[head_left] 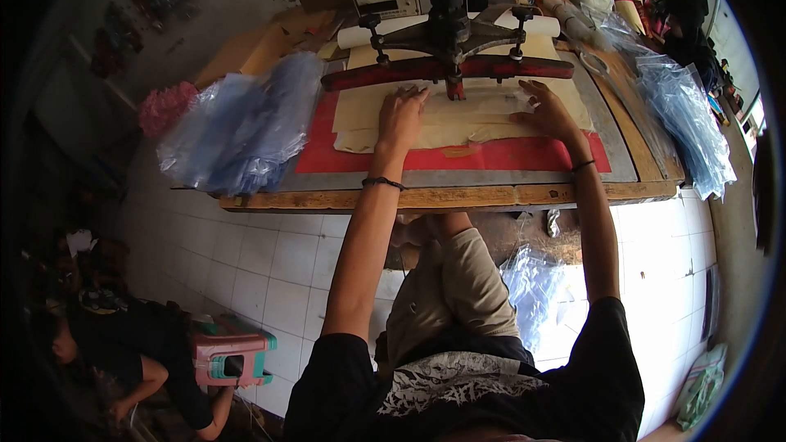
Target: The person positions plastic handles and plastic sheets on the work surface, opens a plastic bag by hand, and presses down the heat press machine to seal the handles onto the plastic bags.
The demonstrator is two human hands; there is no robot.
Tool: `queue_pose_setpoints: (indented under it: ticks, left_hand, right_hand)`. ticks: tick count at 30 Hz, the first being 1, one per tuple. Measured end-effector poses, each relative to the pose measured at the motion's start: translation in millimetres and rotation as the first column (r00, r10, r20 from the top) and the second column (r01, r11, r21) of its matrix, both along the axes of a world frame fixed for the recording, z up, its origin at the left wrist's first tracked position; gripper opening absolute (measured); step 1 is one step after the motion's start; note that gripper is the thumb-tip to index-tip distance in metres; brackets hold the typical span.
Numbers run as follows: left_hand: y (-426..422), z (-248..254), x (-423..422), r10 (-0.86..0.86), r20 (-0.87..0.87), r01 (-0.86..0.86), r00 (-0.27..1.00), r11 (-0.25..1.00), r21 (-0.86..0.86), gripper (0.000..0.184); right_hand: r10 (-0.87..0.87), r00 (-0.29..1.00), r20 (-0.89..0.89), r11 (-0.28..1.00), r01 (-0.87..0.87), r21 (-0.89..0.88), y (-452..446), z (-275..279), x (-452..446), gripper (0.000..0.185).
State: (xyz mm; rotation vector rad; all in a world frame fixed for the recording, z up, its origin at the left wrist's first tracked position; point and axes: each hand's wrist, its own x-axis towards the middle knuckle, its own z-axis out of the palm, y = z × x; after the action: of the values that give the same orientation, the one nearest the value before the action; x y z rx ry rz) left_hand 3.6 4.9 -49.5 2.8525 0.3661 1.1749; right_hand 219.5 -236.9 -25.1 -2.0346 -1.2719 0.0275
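A clear plastic sheet [483, 105] lies on cream sheeting [360, 119], which rests on a red sheet [327, 151] on the worktable. My left hand [399, 115] lies on the left part of the layers, its fingers bent a little and close to the press bar. At the right, my right hand [550, 112] touches the plastic with thumb and fingers apart. Just beyond both hands, the long red bar [368, 74] of a press machine [449, 29] spans the sheets. Whether the bar touches them I cannot tell.
Piles of clear plastic bags [246, 127] hang over the table's left side, and more bags [688, 115] lie at the right. The table's wooden edge [450, 195] runs before me. A person [139, 352] sits at lower left beside a plastic stool [233, 356].
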Motion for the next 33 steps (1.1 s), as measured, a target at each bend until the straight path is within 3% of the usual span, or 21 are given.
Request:
queue_pose_setpoints:
  ticks: [3,6,9,11,12,15,16,19,25,28,31,33]
  left_hand:
    - [-16,25,-4,0.047,-0.299,-0.127,0.953,0.959,-0.252,0.031]
    - [3,18,9,0.065,-0.359,-0.106,0.931,0.990,-0.095,0.031]
    - [-5,21,3,0.008,-0.260,-0.015,0.965,1.000,-0.026,0.027]
    - [5,13,9,-0.095,-0.106,0.085,0.990,0.992,-0.094,0.032]
    - [7,17,8,-0.067,-0.265,0.012,0.962,0.979,-0.202,0.032]
    - [22,7,14,-0.168,-0.179,0.125,0.970,0.966,-0.227,0.034]
    - [20,9,12,-0.157,-0.233,0.096,0.960,0.963,-0.251,0.038]
    - [18,0,8,-0.164,-0.166,0.155,0.972,0.986,-0.063,0.042]
    - [17,17,0,-0.227,-0.161,0.192,0.960,0.959,-0.211,0.031]
    - [18,14,4,-0.173,-0.201,0.133,0.964,0.972,-0.195,0.029]
    - [30,1,15,-0.109,-0.189,0.117,0.976,0.993,0.030,0.029]
    - [31,1,18,-0.094,-0.143,0.098,0.985,0.995,0.019,0.028]
  right_hand:
    - [-0.026,0.997,0.076,0.999,0.023,0.045,2,-5,4,0.081]
    - [-0.043,0.995,0.094,0.998,0.037,0.059,-1,-1,5,0.077]
    - [-0.046,0.971,0.235,0.999,0.046,0.009,-4,6,-6,0.066]
    - [-0.047,0.981,0.190,0.999,0.042,0.029,-5,13,-11,0.059]
    - [-0.060,0.976,0.210,0.998,0.058,0.016,-3,12,-10,0.059]
    - [-0.095,0.958,0.272,0.995,0.100,-0.006,0,6,-11,0.053]
    - [-0.087,0.954,0.286,0.995,0.097,-0.022,0,4,-9,0.052]
    - [-0.088,0.946,0.312,0.993,0.107,-0.045,3,1,-5,0.048]
    - [-0.131,0.917,0.378,0.985,0.164,-0.057,7,-3,-6,0.042]
    - [-0.126,0.891,0.436,0.981,0.177,-0.077,10,-8,-6,0.041]
    - [-0.112,0.876,0.468,0.982,0.170,-0.082,15,-10,-8,0.043]
    - [-0.128,0.866,0.484,0.982,0.179,-0.061,17,-10,-9,0.042]
